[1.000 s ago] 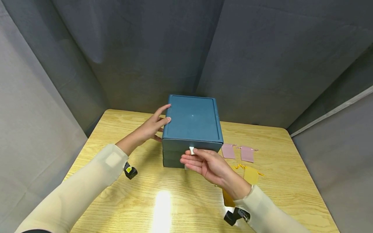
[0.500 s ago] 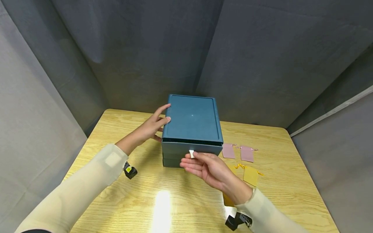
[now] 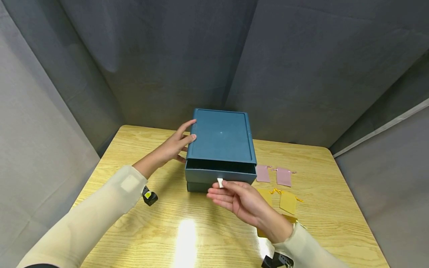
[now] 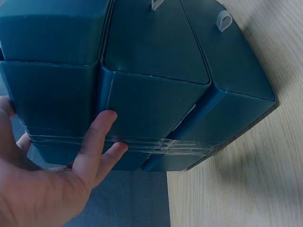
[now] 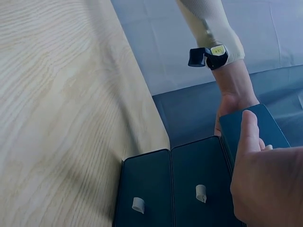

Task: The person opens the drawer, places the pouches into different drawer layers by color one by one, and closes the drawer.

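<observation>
Box: teal drawer box (image 3: 219, 143) is stood mid-counter (image 3: 134, 216)
Top drawer (image 3: 221, 175): is slid partly out
Right hand (image 3: 241, 197): white pull tab (image 3: 220, 182) is pinched by curled fingers (image 3: 216, 186)
Left hand (image 3: 169, 149): straight fingers are laid against the box's left side
Pouches (image 3: 273, 175): are lain right of the box

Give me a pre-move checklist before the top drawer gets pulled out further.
1. Right hand pinches the white pull tab: ok.
2. Left hand rests flat on the blue drawer box, on its left side, bracing it: ok.
3. Top drawer partly out, front level: ok.
4. Drawer contents: cannot tell, interior dark.
5. Path in front of the drawer on the wooden table: ok.
6. Pink pouches and yellow pouches lie right of the box, apart from the drawer: ok.
</observation>
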